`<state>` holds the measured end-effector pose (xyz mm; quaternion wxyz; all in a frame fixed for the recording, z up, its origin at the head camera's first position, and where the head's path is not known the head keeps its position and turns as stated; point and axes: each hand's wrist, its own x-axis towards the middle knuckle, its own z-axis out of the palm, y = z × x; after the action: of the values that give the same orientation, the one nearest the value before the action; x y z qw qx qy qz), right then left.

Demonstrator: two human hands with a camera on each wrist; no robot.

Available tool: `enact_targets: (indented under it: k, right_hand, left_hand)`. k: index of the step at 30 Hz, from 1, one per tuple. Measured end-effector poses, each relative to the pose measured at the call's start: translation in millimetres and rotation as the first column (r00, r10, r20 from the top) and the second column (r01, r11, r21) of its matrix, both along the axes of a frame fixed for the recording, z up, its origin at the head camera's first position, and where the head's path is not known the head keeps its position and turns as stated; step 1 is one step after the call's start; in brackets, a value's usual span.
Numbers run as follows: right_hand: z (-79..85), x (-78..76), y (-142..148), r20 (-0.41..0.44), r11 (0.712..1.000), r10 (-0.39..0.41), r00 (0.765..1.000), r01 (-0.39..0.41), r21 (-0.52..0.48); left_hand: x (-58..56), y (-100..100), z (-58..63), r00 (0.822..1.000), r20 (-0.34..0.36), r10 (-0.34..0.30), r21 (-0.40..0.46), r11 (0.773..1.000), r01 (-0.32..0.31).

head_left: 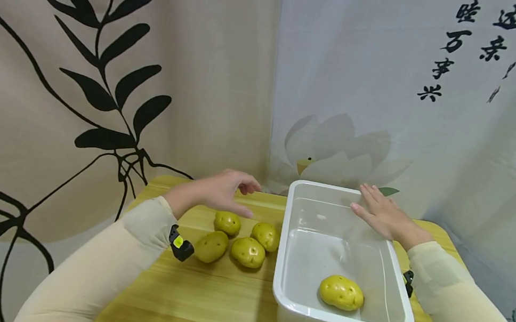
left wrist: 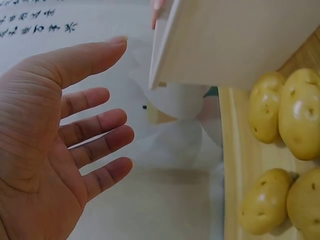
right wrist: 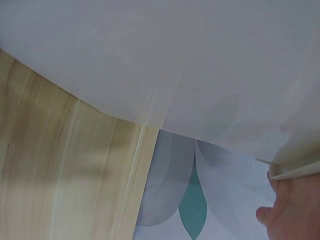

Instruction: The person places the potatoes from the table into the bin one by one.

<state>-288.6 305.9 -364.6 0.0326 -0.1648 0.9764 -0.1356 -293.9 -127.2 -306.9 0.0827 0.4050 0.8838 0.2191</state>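
Note:
Several yellow potatoes (head_left: 248,251) lie close together on the table, left of a white plastic bin (head_left: 279,271). One more potato (head_left: 341,292) is inside the bin, at its near end. My left hand (head_left: 225,192) hovers above and behind the loose potatoes, fingers spread and thumb apart; in the left wrist view its palm (left wrist: 40,135) holds nothing. My right hand (head_left: 384,214) rests on the bin's right rim near the far corner, fingers extended. In the right wrist view the bin wall fills much of the picture and only part of that hand (right wrist: 295,207) shows.
The wooden table (head_left: 192,303) has its far edge just behind the bin and the potatoes. Behind it hangs a pale curtain (head_left: 216,70) with dark plant prints and black lettering. The bin's walls stand between the loose potatoes and its inside.

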Motion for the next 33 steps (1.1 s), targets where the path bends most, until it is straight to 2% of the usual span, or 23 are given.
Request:
enact_targets:
  k: [12,19,27,33]
  right_hand:
    - [0.8,-1.4,-1,0.004,1.000,0.003,1.000,-0.003,0.002]
    - [-1.6,-2.3,0,0.002,1.000,-0.006,1.000,0.006,0.012]
    - [-4.2,-3.1,1,-0.019,1.000,-0.011,1.000,0.011,-0.003]
    - [-2.6,-3.5,1,-0.002,1.000,-0.008,1.000,0.008,-0.007]
  left_hand:
    - [-0.9,-29,-28.3,0.995,0.046,0.094,0.020,0.995,-0.095]
    - [1.8,-42,-51.4,0.983,0.073,0.169,0.024,0.985,-0.171]
    - [3.9,-53,-72.2,0.975,0.095,0.202,0.022,0.978,-0.205]
    - [5.2,-59,-84.5,0.969,0.108,0.223,0.036,0.973,-0.228]
